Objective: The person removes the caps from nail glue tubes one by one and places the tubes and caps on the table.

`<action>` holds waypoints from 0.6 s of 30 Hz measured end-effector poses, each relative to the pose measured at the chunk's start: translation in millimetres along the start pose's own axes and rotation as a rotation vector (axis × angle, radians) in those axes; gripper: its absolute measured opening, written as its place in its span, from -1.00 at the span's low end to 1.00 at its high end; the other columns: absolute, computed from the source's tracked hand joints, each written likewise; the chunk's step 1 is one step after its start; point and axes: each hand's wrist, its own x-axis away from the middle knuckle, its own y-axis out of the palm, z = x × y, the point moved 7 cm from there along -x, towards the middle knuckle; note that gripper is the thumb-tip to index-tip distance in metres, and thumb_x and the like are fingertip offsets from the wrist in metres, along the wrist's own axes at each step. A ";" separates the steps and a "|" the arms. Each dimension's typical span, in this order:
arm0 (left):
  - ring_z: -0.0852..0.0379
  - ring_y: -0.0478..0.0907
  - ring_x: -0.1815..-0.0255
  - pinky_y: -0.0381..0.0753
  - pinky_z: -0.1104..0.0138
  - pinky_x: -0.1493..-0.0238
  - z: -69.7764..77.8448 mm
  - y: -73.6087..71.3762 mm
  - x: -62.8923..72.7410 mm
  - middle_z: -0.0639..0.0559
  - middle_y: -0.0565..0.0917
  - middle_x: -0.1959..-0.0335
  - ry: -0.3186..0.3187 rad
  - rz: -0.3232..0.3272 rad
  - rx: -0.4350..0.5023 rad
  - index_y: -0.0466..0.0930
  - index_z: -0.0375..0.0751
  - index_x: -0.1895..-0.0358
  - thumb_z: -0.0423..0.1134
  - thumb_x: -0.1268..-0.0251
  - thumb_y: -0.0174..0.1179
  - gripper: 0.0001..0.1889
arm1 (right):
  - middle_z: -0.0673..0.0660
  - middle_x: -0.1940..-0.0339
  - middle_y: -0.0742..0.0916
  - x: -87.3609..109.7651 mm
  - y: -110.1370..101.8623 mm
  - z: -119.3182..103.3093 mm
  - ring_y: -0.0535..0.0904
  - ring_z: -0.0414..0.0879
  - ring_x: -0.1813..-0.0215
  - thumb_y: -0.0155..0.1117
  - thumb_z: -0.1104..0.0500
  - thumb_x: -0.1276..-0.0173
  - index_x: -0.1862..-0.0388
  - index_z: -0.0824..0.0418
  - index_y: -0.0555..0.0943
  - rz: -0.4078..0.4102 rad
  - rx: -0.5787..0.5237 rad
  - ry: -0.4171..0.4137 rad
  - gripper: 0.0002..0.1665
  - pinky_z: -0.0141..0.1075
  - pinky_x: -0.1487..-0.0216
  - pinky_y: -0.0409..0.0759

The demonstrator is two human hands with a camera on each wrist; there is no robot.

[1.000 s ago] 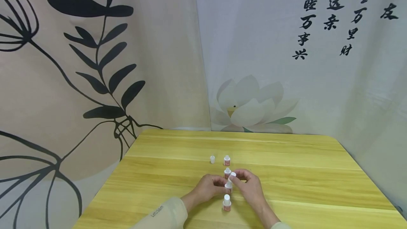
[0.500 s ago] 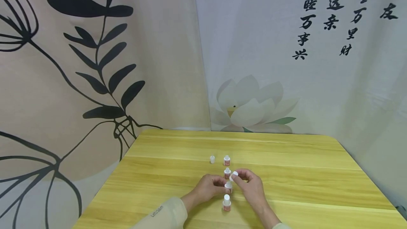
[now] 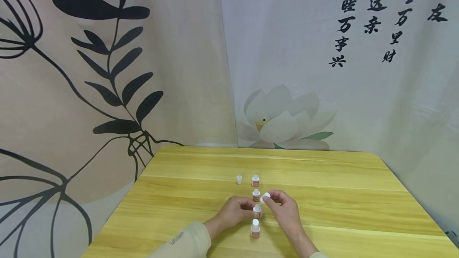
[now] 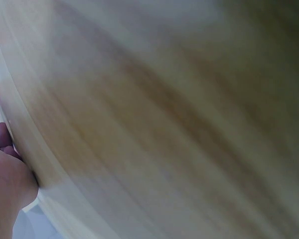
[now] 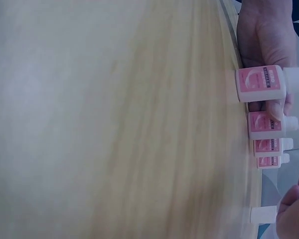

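In the head view several small white bottles with pink labels stand in a row. My left hand [image 3: 234, 211] grips the second-nearest bottle [image 3: 257, 210], which is uncapped, its fingers round the sides. Up and right of that bottle's mouth, my right hand [image 3: 283, 208] pinches a white cap [image 3: 265, 197] between thumb and fingers. From the same bottle [image 5: 261, 123] a thin pale strand slants off the tip in the right wrist view. Nearest me stands a capped bottle [image 3: 255, 229]. Behind the gripped one are two uncapped bottles, the middle bottle [image 3: 256, 195] and the farthest bottle [image 3: 255, 180].
A loose white cap [image 3: 239, 179] stands left of the farthest bottle. Another white cap [image 5: 263, 214] sits on the table by the right hand in the right wrist view. The wooden table [image 3: 179, 198] reaches back to a printed curtain [image 3: 193, 71].
My right hand has shifted slightly right with the pinched cap, farther from the gripped bottle's mouth. The left hand and the standing bottles hold their places.
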 end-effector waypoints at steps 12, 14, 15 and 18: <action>0.22 0.60 0.29 0.57 0.38 0.18 16.4 -0.9 7.7 0.00 0.74 0.33 -0.016 -0.003 -0.001 0.73 -0.26 0.26 -0.34 -0.16 0.43 -0.88 | 0.07 0.22 0.74 -1.0 -3.1 4.1 0.60 -0.06 0.10 0.47 0.05 -0.23 0.04 0.28 0.66 0.005 -0.017 0.010 -0.59 -0.21 0.06 0.53; 0.23 0.60 0.29 0.58 0.38 0.18 7.5 0.0 3.7 0.03 0.74 0.33 -0.018 -0.001 -0.006 0.74 -0.23 0.26 -0.33 -0.15 0.43 -0.89 | 0.07 0.22 0.74 -1.1 -3.7 4.6 0.60 -0.06 0.11 0.47 0.06 -0.23 0.06 0.26 0.67 0.008 -0.017 0.012 -0.61 -0.21 0.06 0.54; 0.23 0.60 0.29 0.58 0.37 0.18 3.0 0.2 1.8 0.05 0.74 0.34 -0.020 0.000 -0.008 0.74 -0.21 0.26 -0.32 -0.15 0.44 -0.89 | 0.07 0.22 0.74 -1.2 -4.0 4.9 0.60 -0.06 0.11 0.47 0.06 -0.23 0.07 0.25 0.67 0.011 -0.014 0.012 -0.62 -0.21 0.06 0.53; 0.25 0.60 0.29 0.58 0.38 0.19 -5.9 0.3 -2.0 0.11 0.74 0.35 -0.020 0.001 -0.012 0.75 -0.14 0.28 -0.29 -0.13 0.46 -0.89 | 0.07 0.22 0.74 -1.2 -4.9 5.1 0.60 -0.06 0.11 0.47 0.07 -0.24 0.07 0.24 0.67 0.013 -0.011 0.010 -0.64 -0.21 0.04 0.53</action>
